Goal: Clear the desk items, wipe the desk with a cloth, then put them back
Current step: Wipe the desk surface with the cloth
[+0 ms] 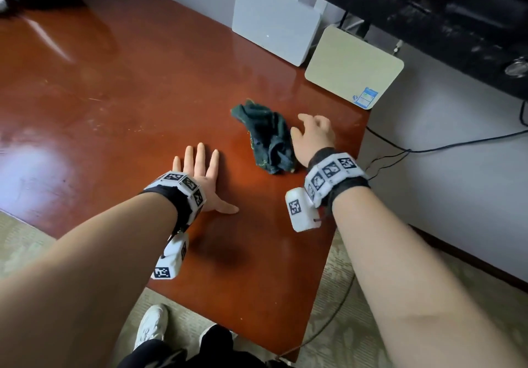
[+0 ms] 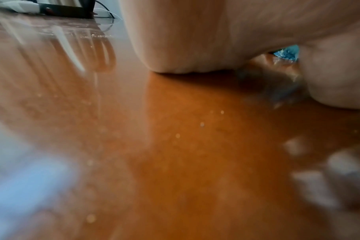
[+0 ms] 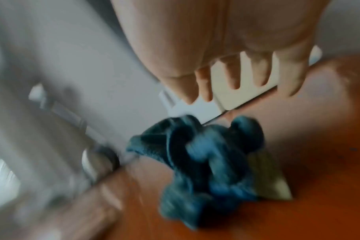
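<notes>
Desk (image 1: pixel 120 87) looks mostly cleared, wiping seemingly pending: left hand (image 1: pixel 200 179) lies flat, fingers spread, while the right hand (image 1: pixel 313 136) hovers loose-fingered beside the crumpled cloth (image 1: pixel 265 136), gripping nothing.

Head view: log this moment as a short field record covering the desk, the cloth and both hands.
desk: glossy reddish-brown wood
cloth: dark teal, crumpled on the desk, ungripped
left hand: flat on the desk, fingers spread
right hand: open beside the cloth
white box: at the wall
beige box: at the desk's far right corner
</notes>
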`<move>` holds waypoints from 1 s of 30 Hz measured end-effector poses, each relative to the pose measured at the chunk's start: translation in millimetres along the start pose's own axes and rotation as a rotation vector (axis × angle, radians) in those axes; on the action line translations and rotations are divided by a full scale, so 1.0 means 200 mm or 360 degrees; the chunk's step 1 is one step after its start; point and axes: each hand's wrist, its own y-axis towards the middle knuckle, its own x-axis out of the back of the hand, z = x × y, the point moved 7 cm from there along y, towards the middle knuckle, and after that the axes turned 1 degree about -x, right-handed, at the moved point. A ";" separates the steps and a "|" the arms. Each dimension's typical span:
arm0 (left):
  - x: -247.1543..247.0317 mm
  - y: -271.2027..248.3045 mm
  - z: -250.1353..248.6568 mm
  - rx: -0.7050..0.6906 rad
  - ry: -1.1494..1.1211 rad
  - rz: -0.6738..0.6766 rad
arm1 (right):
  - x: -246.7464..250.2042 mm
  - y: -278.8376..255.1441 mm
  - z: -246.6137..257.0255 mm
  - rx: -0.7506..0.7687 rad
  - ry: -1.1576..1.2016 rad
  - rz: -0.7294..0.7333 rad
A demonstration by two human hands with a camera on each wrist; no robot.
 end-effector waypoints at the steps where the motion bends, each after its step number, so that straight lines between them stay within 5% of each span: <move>1: 0.00 0.00 0.00 -0.0002 0.0001 -0.0001 | -0.04 0.00 0.05 0.0096 -0.0245 0.0004; 5: -0.01 0.01 0.00 0.0010 0.0007 0.0019 | -0.36 -0.01 0.19 0.0512 -0.0867 0.0474; 12: 0.00 0.01 0.00 0.0029 0.0022 0.0010 | -0.39 0.13 0.21 0.0787 -0.1064 0.0399; 18: -0.01 0.01 0.00 0.0032 0.0016 0.0041 | -0.06 0.31 -0.24 0.0163 -0.0940 0.0142; 23: 0.00 0.01 0.00 0.0031 0.0025 0.0051 | 0.22 0.20 -0.67 -0.0479 -0.0673 0.0109; 30: 0.02 -0.02 -0.01 0.0017 0.0000 0.0018 | 0.35 0.06 -0.49 -0.0218 0.0018 -0.0086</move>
